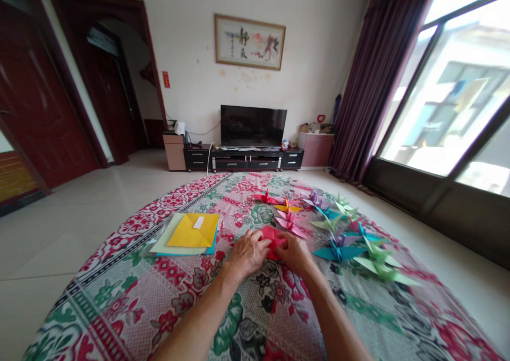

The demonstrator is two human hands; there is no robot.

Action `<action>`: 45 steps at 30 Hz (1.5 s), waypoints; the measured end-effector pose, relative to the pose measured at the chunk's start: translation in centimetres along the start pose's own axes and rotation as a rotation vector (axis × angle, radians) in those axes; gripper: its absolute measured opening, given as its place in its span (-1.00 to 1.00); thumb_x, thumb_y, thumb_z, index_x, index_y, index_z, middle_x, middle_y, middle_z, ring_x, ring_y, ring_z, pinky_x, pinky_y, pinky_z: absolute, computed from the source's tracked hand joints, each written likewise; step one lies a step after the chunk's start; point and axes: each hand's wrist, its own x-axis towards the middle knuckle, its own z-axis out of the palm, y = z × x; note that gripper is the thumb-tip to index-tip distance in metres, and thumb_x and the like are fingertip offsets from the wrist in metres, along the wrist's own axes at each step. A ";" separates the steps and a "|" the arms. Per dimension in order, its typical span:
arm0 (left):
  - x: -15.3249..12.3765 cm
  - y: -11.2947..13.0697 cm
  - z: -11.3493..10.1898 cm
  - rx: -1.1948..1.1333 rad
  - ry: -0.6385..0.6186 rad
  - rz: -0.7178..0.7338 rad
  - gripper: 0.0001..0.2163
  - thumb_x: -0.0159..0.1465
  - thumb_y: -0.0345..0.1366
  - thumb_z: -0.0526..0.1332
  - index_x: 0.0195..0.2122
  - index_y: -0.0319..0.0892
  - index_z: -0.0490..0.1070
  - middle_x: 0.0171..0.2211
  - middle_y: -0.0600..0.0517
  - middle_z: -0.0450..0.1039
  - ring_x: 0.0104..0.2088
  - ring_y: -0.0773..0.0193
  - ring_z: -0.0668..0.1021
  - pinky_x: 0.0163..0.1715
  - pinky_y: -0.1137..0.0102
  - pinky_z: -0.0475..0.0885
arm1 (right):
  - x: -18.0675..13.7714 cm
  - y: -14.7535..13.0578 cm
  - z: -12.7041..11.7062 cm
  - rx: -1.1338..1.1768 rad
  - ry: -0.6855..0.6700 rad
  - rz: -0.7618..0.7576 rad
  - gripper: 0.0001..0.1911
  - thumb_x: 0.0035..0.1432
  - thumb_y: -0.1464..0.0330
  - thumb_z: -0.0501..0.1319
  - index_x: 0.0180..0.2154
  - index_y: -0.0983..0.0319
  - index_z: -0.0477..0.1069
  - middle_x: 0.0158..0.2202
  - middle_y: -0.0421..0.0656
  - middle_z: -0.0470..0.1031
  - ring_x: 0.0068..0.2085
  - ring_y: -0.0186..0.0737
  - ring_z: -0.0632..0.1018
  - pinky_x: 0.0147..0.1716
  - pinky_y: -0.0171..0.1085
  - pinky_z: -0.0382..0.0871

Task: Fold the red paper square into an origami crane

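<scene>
A red sheet of folding paper [273,244], partly folded, lies on the patterned tablecloth between my hands. My left hand [250,252] has its fingers closed on the paper's left side. On the right side, my right hand [294,250] pinches the paper's edge. Fingers cover much of both edges, so the exact folds are hard to make out. Just beyond the paper sit a pink paper crane [290,223], an orange paper crane [287,206] and a red paper crane [266,196].
To the left lies a stack of coloured paper [187,233], yellow on top. Several more paper cranes, blue, green and purple, stand at right, the nearest a blue crane [339,250]. The round table's tablecloth [159,308] spans the foreground. A television [253,126] stands beyond.
</scene>
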 end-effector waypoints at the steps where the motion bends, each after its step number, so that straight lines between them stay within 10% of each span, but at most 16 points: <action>1: 0.0 0.0 0.0 0.000 -0.003 0.002 -0.73 0.30 -0.21 -0.03 -0.15 -0.06 0.44 -0.20 -0.04 0.35 -0.15 0.19 0.37 -0.12 0.30 0.31 | 0.1 0.1 0.1 -0.002 0.003 -0.002 -0.66 -0.11 0.45 0.13 -0.20 0.36 0.43 -0.59 -0.20 0.49 -0.56 -0.34 0.45 -0.58 -0.42 0.20; 25: -0.3 0.0 0.6 0.049 0.033 -0.009 -0.70 0.30 -0.14 -0.05 -0.13 0.00 0.43 -0.18 -0.02 0.30 -0.15 0.17 0.32 -0.16 0.29 0.34 | 0.3 0.8 0.7 -0.078 0.048 -0.015 -0.65 -0.07 0.43 0.13 -0.18 0.36 0.43 -0.52 -0.13 0.52 -0.51 -0.29 0.46 -0.53 -0.39 0.18; 45: -0.4 0.2 0.6 0.044 0.034 -0.032 -0.70 0.30 -0.16 -0.04 -0.09 0.01 0.42 -0.16 -0.02 0.29 -0.13 0.17 0.32 -0.10 0.27 0.32 | 0.4 1.7 1.0 -0.099 0.027 -0.158 -0.77 -0.05 0.39 0.08 -0.58 0.30 0.47 -0.64 -0.22 0.40 -0.58 -0.42 0.31 -0.59 -0.41 -0.01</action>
